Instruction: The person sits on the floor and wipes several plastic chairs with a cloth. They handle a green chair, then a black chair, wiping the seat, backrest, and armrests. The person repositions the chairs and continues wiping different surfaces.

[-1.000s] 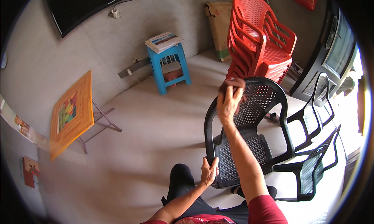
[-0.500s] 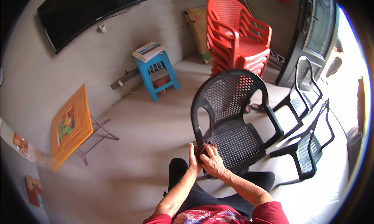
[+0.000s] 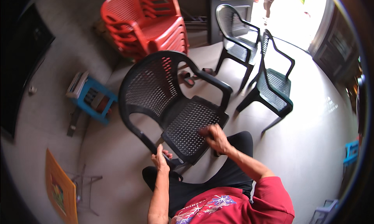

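Note:
A black plastic armchair (image 3: 191,120) with a perforated back and seat stands right in front of my knees, facing me. My left hand (image 3: 161,158) grips the front end of its armrest, on the left side, thumb upward. Over the front right part of the seat is my right hand (image 3: 218,140), blurred by motion, with its fingers closed round a dark reddish-brown cloth (image 3: 204,132). Little of the cloth shows, and I cannot tell whether it touches the seat.
Two dark plastic armchairs, one (image 3: 239,48) farther back and one (image 3: 274,87) nearer, stand to the right near a bright doorway. Stacked red chairs (image 3: 156,29) are behind. At left are a blue stool (image 3: 93,97) and a tilted wooden folding table (image 3: 62,189). Sandals (image 3: 187,79) lie beyond the chair.
The view has swung to the right. My right hand has left the armrest beside my left hand and moved over the seat with the cloth. The left hand stays at the armrest.

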Demonstrator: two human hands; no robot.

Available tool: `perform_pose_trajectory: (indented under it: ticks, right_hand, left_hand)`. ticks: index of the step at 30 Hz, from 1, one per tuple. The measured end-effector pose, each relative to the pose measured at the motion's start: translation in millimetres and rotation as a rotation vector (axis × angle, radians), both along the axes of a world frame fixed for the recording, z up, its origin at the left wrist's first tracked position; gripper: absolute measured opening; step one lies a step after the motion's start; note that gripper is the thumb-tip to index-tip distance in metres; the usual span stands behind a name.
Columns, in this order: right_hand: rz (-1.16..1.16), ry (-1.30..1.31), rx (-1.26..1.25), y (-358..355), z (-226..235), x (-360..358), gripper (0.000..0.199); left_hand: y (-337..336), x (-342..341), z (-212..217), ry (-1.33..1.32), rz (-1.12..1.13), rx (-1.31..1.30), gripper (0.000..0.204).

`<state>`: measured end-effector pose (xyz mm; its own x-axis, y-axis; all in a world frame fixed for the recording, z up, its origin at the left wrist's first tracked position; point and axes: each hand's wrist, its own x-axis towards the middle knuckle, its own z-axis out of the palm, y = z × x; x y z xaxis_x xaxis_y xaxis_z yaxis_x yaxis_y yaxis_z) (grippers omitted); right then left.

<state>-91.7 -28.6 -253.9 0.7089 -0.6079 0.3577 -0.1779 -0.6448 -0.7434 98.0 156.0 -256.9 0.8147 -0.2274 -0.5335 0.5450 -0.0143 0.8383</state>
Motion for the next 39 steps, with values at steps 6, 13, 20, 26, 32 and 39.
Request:
perform_pose_trajectory:
  ticks: [6,13,20,26,32,39]
  right_hand:
    - [-0.488,0.125,-0.142,-89,11,27,0.035]
    - [-0.368,0.594,-0.201,32,-130,39,0.035]
    - [0.406,0.57,0.138,137,-121,36,0.046]
    - [0.361,0.226,0.847,40,-36,-3,0.022]
    - [-0.249,-0.149,-0.079,-137,69,1,0.033]
    - [-0.39,0.454,-0.302,-193,51,53,0.061]
  left_hand:
    - [-3,-5,4,-0.125,-0.048,-0.025,0.028]
    - [1,1,10,-0.163,-0.027,-0.009,0.029]
    - [-2,-1,8,-0.117,-0.042,-0.052,0.028]
    - [2,2,12,-0.056,-0.023,-0.059,0.031]
    - [-5,-6,12,-0.064,-0.056,-0.029,0.028]
    - [-2,0,19,-0.096,-0.022,-0.017,0.031]
